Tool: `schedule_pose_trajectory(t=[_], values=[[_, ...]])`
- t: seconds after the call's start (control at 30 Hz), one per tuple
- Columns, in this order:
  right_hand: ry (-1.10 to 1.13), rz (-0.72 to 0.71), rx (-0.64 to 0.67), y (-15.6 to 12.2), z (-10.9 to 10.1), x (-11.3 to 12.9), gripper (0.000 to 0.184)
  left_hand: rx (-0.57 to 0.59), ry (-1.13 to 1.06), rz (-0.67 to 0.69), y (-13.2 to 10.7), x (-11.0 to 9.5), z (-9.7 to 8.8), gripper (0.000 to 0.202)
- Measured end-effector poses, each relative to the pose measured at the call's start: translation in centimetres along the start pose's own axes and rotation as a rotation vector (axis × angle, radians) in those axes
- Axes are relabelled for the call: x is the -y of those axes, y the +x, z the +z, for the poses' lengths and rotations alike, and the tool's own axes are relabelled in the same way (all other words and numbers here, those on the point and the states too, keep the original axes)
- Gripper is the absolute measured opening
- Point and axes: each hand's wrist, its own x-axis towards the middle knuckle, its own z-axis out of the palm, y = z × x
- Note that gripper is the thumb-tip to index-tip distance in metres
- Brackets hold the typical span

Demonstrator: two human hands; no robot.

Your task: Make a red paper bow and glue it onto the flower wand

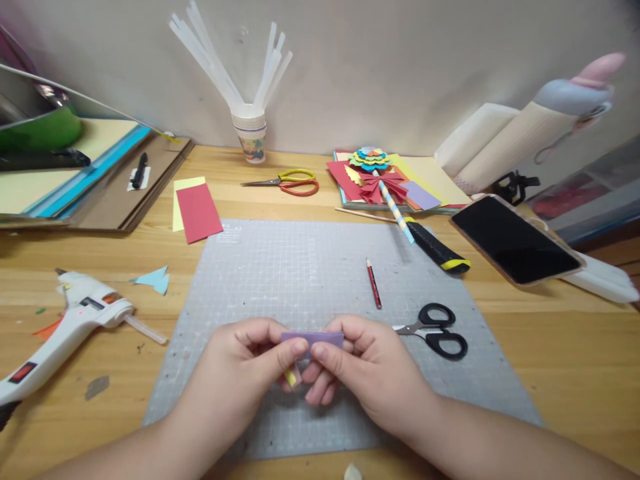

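Both hands meet over the near part of a grey cutting mat (280,267). My left hand (250,363) and my right hand (365,363) each pinch one end of a small folded purple paper piece (315,338), thumbs on top. A bit of yellow paper (291,378) shows under the left fingers. Black-handled scissors (440,331) lie just right of my right hand, and a red pencil (373,283) lies on the mat beyond them.
A white glue gun (65,323) lies at the left, with blue paper scraps (154,279) nearby. Red and yellow sheets (197,210), yellow-orange scissors (293,182), a cup of glue sticks (250,137), a paper flower craft (375,175), a utility knife (440,251) and a phone (515,238) surround the mat.
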Motion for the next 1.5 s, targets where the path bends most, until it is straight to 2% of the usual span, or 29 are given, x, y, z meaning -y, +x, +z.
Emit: schedule_pose_trajectory(t=[0.3, 0.9, 1.5], values=[[0.005, -0.001, 0.042, 0.12, -0.01, 0.27, 0.042, 0.018, -0.057, -0.055, -0.01, 0.26, 0.12, 0.026], [-0.002, -0.010, 0.050, 0.11, -0.21, 0.31, 0.042, 0.136, -0.092, 0.010, -0.04, 0.36, -0.13, 0.027], [0.067, -0.009, 0.082, 0.18, -0.19, 0.03, 0.040, 0.054, -0.055, -0.040, -0.04, 0.33, 0.05, 0.028]])
